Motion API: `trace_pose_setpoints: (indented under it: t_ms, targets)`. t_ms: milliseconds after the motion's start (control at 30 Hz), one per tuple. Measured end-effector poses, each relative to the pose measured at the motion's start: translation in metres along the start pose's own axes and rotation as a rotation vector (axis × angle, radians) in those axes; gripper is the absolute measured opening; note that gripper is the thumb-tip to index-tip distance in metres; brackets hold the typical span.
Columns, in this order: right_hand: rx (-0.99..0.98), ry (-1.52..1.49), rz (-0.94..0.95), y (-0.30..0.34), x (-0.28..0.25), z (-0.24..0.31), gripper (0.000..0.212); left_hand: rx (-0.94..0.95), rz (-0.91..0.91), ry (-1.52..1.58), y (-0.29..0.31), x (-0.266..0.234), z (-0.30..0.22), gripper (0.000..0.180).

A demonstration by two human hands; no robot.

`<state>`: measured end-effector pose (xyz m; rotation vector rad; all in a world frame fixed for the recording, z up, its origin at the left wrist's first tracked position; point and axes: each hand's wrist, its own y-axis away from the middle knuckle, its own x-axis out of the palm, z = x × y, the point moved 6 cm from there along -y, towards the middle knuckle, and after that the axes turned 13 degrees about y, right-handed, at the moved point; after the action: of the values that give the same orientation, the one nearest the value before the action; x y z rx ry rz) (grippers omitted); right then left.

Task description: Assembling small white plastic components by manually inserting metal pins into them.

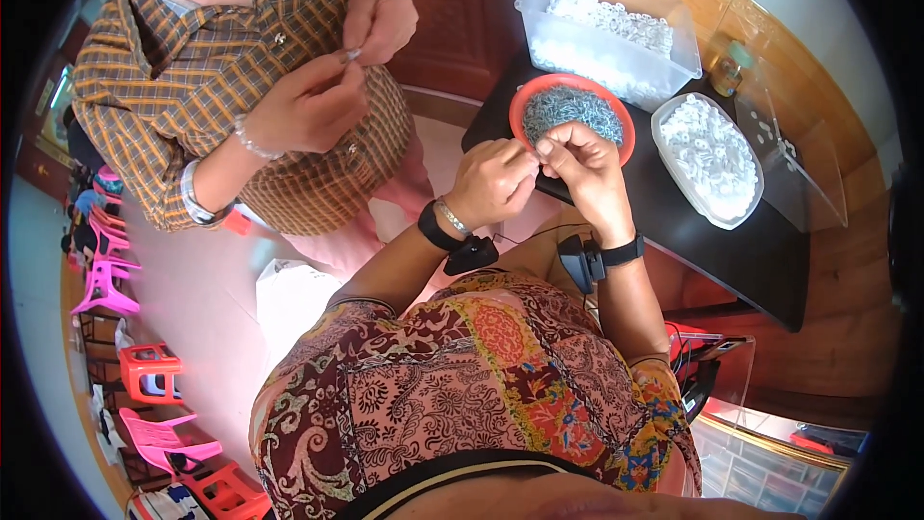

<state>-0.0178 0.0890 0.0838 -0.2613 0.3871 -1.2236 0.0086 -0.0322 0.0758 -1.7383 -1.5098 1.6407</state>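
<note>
My left hand (494, 180) and my right hand (585, 169) meet just in front of a round orange-red bowl (626, 145). Each is closed in a pinch, fingertips close together. Whatever sits between the fingers is too small to name. Many small grey metal pieces, like screws or nails, (577, 108) fill the bowl. To its right stands a white oval tub (664, 120) heaped with small white plastic pieces (707, 154). Behind the bowl, a large clear plastic bin (616, 67) holds more white pieces (616, 21).
The dark table (717, 246) carries the containers, with a small jar (730, 69) near the wall. A co-worker in a checked shirt (221, 67) stands at the left, pinching a small whitish piece (352, 55). Pink chairs (104, 287) and red stools (149, 373) line the far left.
</note>
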Motion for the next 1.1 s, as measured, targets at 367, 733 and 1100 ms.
trace_pose_setpoints:
  t_ms: [367, 733, 1100]
  targets:
    - [0.087, 0.072, 0.051, -0.003, -0.005, -0.017, 0.009, 0.002, -0.024, 0.027, -0.004, 0.007, 0.008, 0.004]
    - [0.073, 0.067, 0.029, -0.006, -0.009, -0.024, 0.007, -0.002, -0.033, 0.067, -0.005, 0.015, 0.014, 0.005]
    - [0.115, 0.026, 0.038, -0.003, -0.013, -0.039, 0.007, -0.067, 0.053, 0.067, 0.001, 0.027, 0.023, 0.011]
